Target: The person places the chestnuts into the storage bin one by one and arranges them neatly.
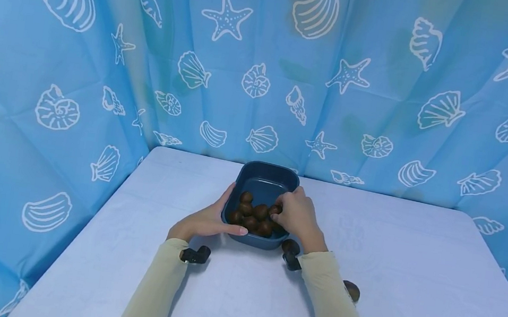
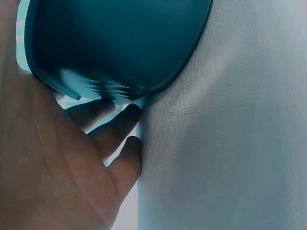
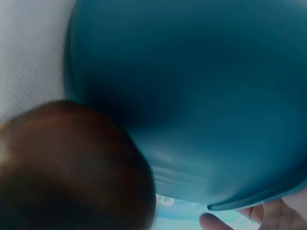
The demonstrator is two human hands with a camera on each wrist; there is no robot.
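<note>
A dark blue rectangular tub [image 1: 255, 240] with rounded corners stands on the table. Several brown, rounded, egg-like things [image 1: 251, 223] lie in its near half. My left hand [image 1: 207, 221] holds the tub's near left corner, thumb along the near rim and fingers against the outer side wall. Reaching over the right rim, my right hand [image 1: 297, 215] pinches one brown rounded thing [image 1: 274, 210] inside the tub; my fingers partly cover it. The right wrist view shows another glossy brown rounded thing [image 3: 81, 163] close beside the tub's outer wall.
Outside the tub, one brown rounded thing [image 1: 291, 246] sits by its near right corner. Another brown rounded thing [image 1: 352, 291] lies right of my right sleeve, partly hidden. A white cloth covers the table [image 1: 410, 286]. A blue shell-patterned curtain [image 1: 260, 111] hangs behind the far edge.
</note>
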